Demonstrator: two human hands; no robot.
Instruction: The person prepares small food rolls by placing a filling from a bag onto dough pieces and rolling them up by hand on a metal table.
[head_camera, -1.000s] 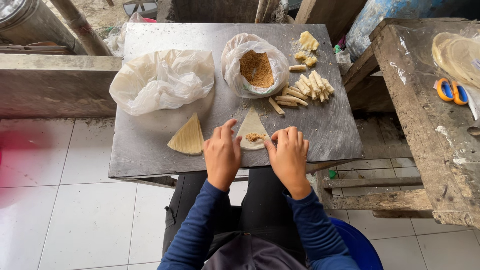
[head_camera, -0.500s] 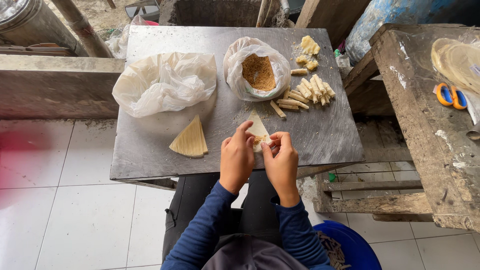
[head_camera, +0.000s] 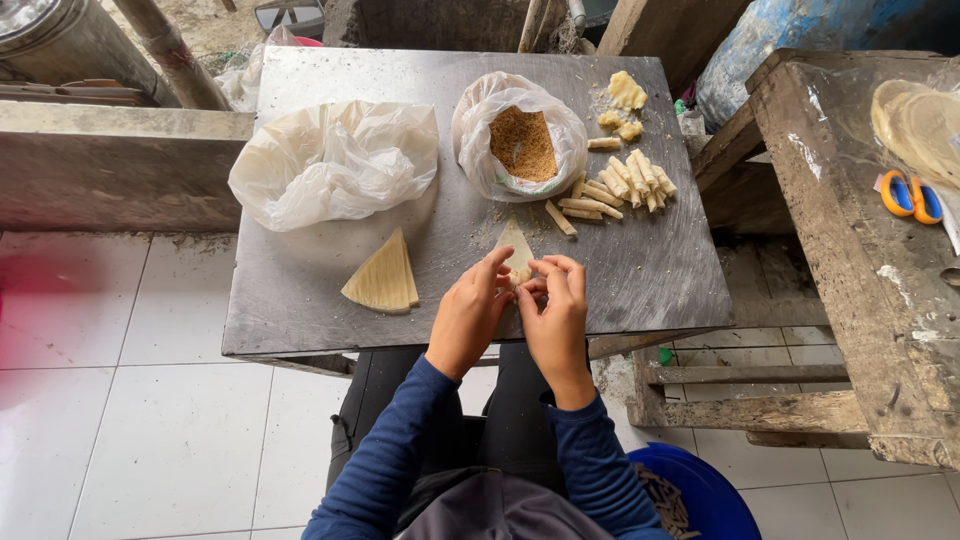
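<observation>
Pinching the near edge of a thin triangular wrapper (head_camera: 517, 250) at the metal table's (head_camera: 300, 310) near side, left hand (head_camera: 468, 315) and right hand (head_camera: 553, 310) both grip it with fingertips. It looks light, limp and easily torn, so I'd say hold it gently at the folded near corners.

single head-worn view, steeply downward, close above the metal table (head_camera: 300, 310)

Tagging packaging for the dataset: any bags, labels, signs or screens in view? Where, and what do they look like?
Open bag: table centre-back, clear plastic, rolled rim, brown crumbly filling inside.
Crumpled bag: table back-left, whitish translucent plastic, contents not visible.
Labels, signs, screens: none seen.
Both hands pinch a pale triangular wrapper at the table's near edge, apart from both bags.
</observation>
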